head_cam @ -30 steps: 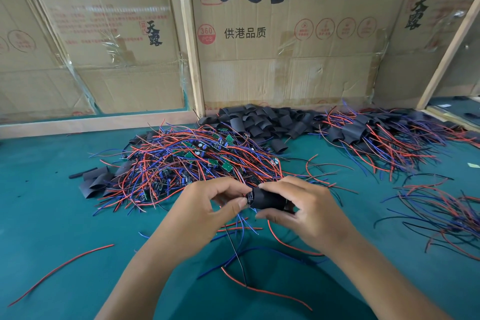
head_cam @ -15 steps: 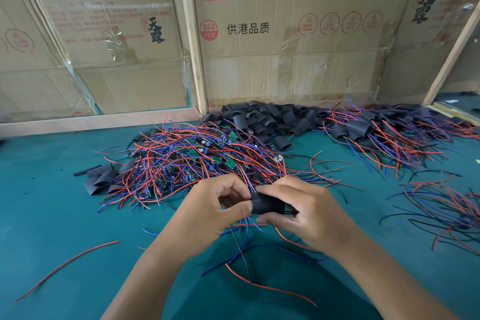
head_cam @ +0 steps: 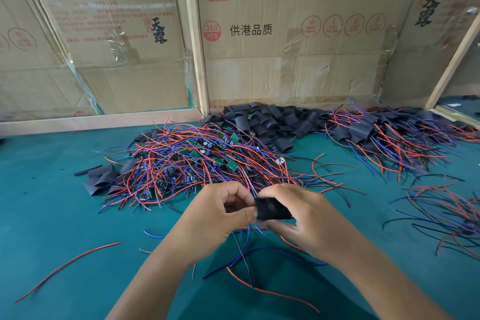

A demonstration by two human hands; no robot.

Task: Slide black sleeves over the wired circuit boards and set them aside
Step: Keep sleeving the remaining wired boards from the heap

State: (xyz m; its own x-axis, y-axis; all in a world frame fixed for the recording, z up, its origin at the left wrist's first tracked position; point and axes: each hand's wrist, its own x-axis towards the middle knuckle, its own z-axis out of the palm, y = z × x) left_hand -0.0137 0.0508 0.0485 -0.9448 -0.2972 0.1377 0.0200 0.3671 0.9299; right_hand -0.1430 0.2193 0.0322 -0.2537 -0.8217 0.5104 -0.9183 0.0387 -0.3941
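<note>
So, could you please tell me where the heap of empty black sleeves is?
In the head view, the heap of black sleeves lies at the table's far centre against the cardboard wall, behind the wired boards pile.

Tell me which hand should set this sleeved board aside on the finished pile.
Right, probably. The right hand already wraps the sleeve, and the finished pile lies on its side. The left hand only pinches the sleeve's end and would have to cross over.
</note>
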